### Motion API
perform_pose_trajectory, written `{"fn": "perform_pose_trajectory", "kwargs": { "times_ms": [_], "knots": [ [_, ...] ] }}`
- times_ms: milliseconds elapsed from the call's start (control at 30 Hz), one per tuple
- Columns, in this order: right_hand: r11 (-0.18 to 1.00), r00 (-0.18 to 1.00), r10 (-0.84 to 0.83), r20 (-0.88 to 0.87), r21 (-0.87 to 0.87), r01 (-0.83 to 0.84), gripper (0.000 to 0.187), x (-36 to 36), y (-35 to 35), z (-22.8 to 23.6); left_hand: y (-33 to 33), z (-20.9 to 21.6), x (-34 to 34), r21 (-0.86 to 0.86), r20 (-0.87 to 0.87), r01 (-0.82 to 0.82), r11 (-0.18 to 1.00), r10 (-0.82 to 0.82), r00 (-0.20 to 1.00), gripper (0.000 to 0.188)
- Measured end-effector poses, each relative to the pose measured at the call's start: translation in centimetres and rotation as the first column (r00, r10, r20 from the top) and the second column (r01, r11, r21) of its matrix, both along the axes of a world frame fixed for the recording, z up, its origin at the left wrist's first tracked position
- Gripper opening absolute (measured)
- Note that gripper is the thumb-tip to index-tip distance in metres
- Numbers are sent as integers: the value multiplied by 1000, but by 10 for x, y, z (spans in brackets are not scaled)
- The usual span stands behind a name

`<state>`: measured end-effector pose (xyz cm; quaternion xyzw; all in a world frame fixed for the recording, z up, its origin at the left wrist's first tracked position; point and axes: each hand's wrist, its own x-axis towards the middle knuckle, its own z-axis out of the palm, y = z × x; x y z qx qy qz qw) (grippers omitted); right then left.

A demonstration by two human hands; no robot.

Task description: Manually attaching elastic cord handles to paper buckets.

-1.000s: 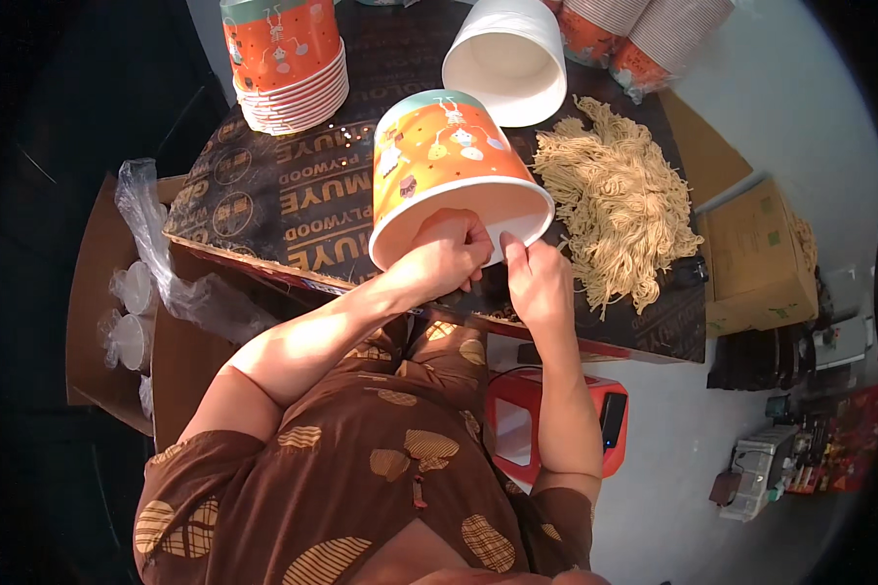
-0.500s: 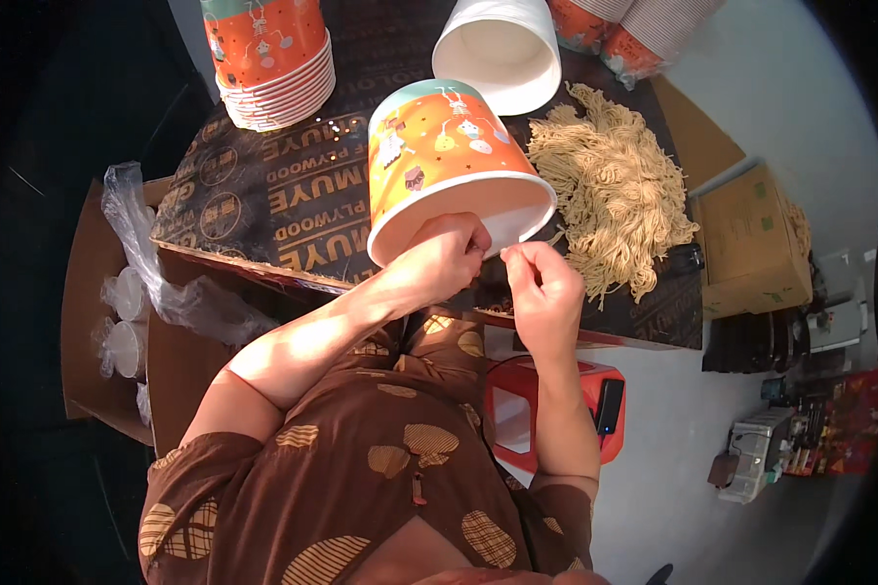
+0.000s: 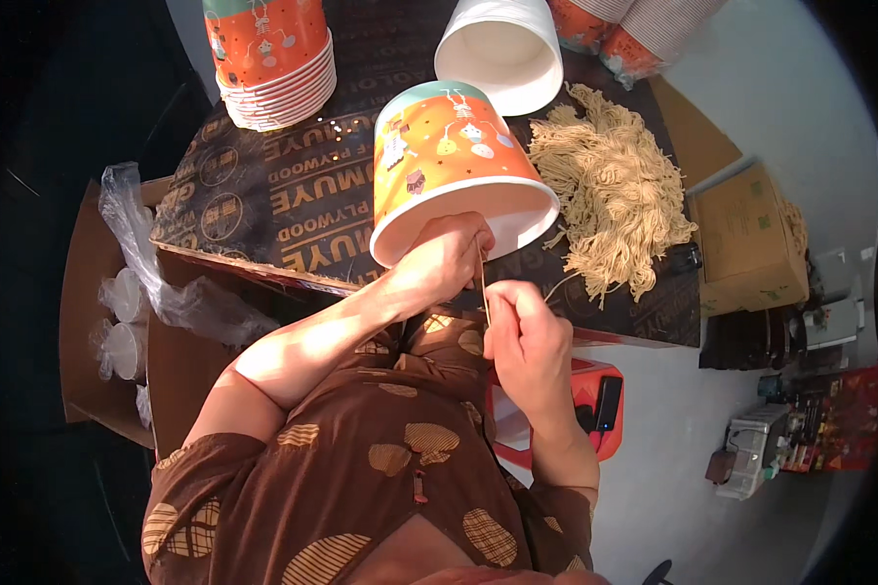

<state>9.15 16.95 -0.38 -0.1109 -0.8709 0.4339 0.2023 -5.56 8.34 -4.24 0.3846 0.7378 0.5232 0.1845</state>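
Note:
A thin tan string runs taut between my two hands. My left hand is closed on its upper end, in front of the rim of an orange paper bucket with cartoon figures. That bucket lies tilted, its white mouth toward me; whether the left hand touches it I cannot tell. Lower and to the right, my right hand pinches the string. A loose strand leads from near the right hand toward a heap of tan strings to the right of the bucket.
A white paper bucket lies behind the orange one. Nested orange buckets stand far left on the dark plywood table. An open carton with plastic wrap is at left, a cardboard box at right. A red stool stands below the table.
My right hand has moved down and slightly left, away from my left hand, drawing the string taut between them. The left hand and the orange bucket have barely shifted.

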Motion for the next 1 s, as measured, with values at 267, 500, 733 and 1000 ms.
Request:
{"fn": "perform_pose_trajectory", "kwargs": {
  "times_ms": [267, 500, 733, 1000],
  "knots": [
    [958, 987, -162, 19, 242, 153, 24, -34, 28, -37, 2, 4, 4, 65, 200, -21, 998, 8, 980, 15],
    [926, 987, -139, 78, 362, 102, 17, -50, 31, -34, 2, 1, 4, 77, 157, -32, 996, 19, 987, 17],
    [962, 994, -92, -53, 254, 103, 8, -51, 34, -45, 10, -10, -2, 184, -399, -85, 979, 153, 904, 12],
    [996, 999, -45, -31, 75, 47, 7, -48, 38, -41, 8, -7, -8, 41, -412, -31, 999, 45, 910, 10]
  ]
}}
